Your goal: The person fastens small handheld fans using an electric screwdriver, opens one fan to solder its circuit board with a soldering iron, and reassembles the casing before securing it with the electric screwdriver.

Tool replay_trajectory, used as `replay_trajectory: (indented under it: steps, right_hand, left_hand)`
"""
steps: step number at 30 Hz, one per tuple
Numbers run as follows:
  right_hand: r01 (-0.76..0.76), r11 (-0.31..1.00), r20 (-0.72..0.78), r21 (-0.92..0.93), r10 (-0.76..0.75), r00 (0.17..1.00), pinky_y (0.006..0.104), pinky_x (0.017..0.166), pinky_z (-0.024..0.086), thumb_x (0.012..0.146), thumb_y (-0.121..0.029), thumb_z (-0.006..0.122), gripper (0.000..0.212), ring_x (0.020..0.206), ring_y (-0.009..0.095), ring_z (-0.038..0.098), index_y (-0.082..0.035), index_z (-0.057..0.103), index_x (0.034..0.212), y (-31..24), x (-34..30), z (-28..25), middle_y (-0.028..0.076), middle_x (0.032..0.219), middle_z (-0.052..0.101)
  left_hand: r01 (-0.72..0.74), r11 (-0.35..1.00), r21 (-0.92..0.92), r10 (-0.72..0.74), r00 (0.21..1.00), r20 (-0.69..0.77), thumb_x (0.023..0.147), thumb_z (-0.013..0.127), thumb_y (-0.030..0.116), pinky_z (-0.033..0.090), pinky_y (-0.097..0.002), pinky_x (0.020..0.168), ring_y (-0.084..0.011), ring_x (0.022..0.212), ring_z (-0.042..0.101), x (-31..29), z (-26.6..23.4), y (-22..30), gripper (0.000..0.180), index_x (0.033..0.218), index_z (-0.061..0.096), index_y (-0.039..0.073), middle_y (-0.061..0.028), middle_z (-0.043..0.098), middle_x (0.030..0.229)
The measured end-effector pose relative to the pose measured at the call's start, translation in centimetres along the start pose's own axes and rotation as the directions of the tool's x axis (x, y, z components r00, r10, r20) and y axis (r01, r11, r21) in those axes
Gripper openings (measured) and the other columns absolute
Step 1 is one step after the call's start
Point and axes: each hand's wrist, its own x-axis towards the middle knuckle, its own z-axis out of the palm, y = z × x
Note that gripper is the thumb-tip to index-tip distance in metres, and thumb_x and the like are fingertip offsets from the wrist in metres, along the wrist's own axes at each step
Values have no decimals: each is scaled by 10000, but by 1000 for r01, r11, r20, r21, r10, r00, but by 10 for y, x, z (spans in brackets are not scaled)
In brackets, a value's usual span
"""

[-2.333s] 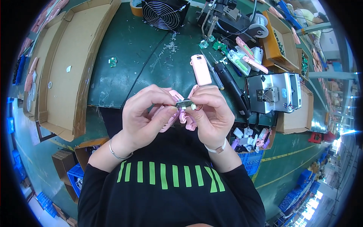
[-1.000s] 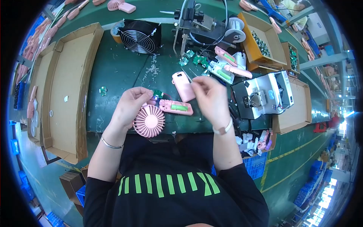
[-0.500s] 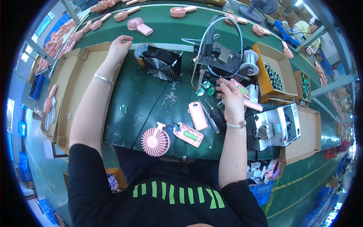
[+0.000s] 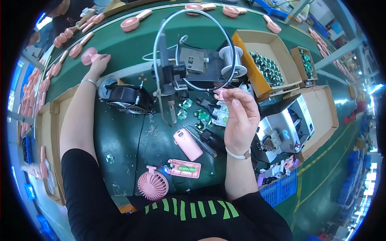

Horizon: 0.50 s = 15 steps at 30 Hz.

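On the green belt at the far left, my left hand (image 4: pixel 100 64) closes round the short handle of a pink handheld fan (image 4: pixel 89 56). My right hand (image 4: pixel 242 116) is raised beside the wire spool, fingers pinched on a pink plastic part (image 4: pixel 220 94), mostly hidden behind the fingers. Close to my body lies another pink fan head (image 4: pixel 153 185), wired to an opened handle shell (image 4: pixel 194 164) with a green battery inside. A pink handle casing (image 4: pixel 188 144) rests beyond it, alongside a screwdriver (image 4: pixel 204 143).
A soldering stand (image 4: pixel 171 76) with a solder spool (image 4: pixel 232 60) rises mid-bench. A black blower fan (image 4: pixel 124 96) stands left of it. Green circuit boards (image 4: pixel 203 115) lie nearby; more fill a cardboard box (image 4: pixel 281 56). A silver machine (image 4: pixel 281 132) sits right.
My left hand has reached out to the belt and taken hold of the fan. My right hand has lifted, now pinching a pink part. The view has shifted forward over the bench.
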Motion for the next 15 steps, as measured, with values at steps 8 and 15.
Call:
replay_trajectory:
  steps: [8,15]
  right_hand:
    - [45,957,1,286,-47,999,338,895,500,905,-18,527,380,980,195,615,47,485,1277,-9,-2,12,139,1125,591]
    - [72,988,60,137,-81,995,321,877,476,898,3,518,371,994,189,596,23,503,1269,-5,-6,1,132,1247,557]
  left_hand:
    - [351,904,-242,-410,873,-264,848,598,230,497,-333,769,-255,893,644,31,-46,-78,263,1066,666,99,-100,670,914]
    - [103,450,-887,-360,930,-74,886,536,-12,464,-218,844,-117,923,567,-78,-90,5,382,1266,564,11,-24,584,1078]
